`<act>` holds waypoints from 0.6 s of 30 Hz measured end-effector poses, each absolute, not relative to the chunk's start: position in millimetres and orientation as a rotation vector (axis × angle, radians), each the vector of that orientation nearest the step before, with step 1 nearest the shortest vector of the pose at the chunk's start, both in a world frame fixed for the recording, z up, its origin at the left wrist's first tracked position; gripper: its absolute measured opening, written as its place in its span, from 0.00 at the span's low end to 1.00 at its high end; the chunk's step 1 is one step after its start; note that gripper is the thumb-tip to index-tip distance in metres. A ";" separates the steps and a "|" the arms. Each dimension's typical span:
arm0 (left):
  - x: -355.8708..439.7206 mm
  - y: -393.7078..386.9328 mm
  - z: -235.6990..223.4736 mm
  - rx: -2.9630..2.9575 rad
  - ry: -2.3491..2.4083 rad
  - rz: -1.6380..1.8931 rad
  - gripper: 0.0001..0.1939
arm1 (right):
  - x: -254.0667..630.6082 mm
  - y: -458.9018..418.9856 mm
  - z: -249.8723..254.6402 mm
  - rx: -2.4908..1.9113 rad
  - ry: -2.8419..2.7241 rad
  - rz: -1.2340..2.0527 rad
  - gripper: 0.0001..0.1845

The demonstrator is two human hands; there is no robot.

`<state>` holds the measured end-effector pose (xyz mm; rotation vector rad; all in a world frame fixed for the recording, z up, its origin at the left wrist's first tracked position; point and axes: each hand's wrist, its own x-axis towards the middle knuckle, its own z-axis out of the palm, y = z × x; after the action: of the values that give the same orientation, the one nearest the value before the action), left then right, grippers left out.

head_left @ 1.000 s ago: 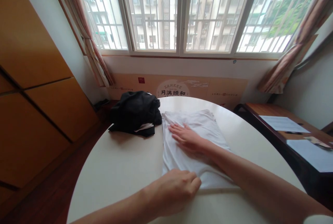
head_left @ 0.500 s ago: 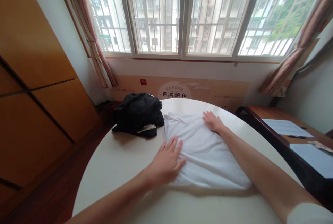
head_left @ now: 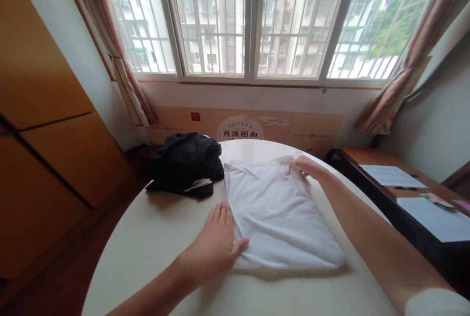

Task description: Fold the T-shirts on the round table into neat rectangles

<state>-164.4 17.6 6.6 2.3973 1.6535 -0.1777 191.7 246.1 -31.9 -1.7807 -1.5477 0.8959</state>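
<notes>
A folded white cloth [head_left: 275,213], soft and lightly creased like a garment, lies flat on the round white table [head_left: 147,252]. My left hand [head_left: 216,240] rests along its left edge, fingers stretched out on the tabletop and thumb on the fabric. At the far right corner, my right hand [head_left: 308,167] has its fingers closed around the cloth's edge; some fingertips are hidden behind the fabric. Left of the cloth sits a bunched black garment [head_left: 185,162] with a pale patch showing at its lower edge.
To the right stands a brown wooden table [head_left: 352,157] with paper sheets [head_left: 392,175] and a dark pen [head_left: 404,188]. A wooden cabinet [head_left: 44,169] is on the left. Beyond the table are a printed cardboard panel [head_left: 172,118], a barred window [head_left: 249,22] and curtains [head_left: 125,81].
My left hand has slid left off the cloth's top to its edge. My right hand has gone from lying flat to gripping the far right corner. The view has shifted slightly right.
</notes>
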 end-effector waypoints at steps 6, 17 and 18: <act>-165.3 31.5 -8.1 2.402 1.501 0.009 0.45 | 196.5 239.3 -33.3 -1.788 -1.461 1.010 0.16; -114.9 59.8 -28.7 2.523 1.573 0.083 0.37 | 255.7 275.1 -44.9 -2.021 -1.295 0.537 0.13; -106.4 65.1 -27.0 2.540 1.527 0.068 0.36 | 261.0 281.1 -43.8 -2.056 -1.291 0.488 0.13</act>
<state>-106.4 65.1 -27.0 2.5400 1.5267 0.0678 261.0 281.1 -43.8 -2.0560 -1.2906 0.4884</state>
